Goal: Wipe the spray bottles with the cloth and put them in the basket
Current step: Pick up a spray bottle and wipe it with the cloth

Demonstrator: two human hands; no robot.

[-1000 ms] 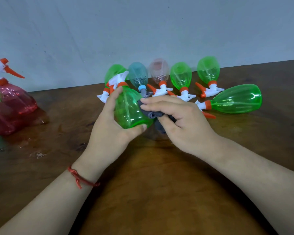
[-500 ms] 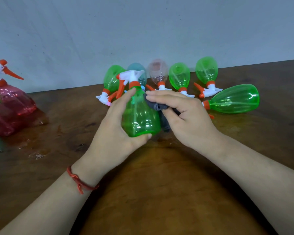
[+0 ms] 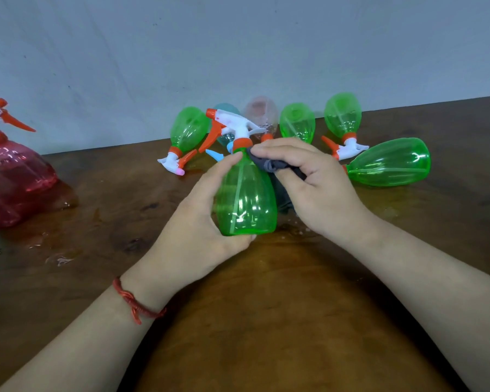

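One green spray bottle (image 3: 245, 205) in left hand (image 3: 193, 236), cloth (image 3: 272, 165) in right hand (image 3: 317, 188)

Looked like a plain work spot indoors; could not be told whether home, shop or workshop. Showed a dark wooden table (image 3: 266, 335), wet with puddles (image 3: 60, 260), set right against a bare, scuffed pale wall (image 3: 238, 52), and a crowd of plastic bottles (image 3: 388, 162) lying by that wall, red bottles (image 3: 20, 168) at the left edge.

Glossy see-through green plastic spray bottle (image 3: 245, 202), white and orange plastic trigger (image 3: 235, 124). Soft matt grey cloth (image 3: 276, 166). Dark varnished wood table (image 3: 266, 321) with wet shiny patches, matt painted wall (image 3: 238, 52).
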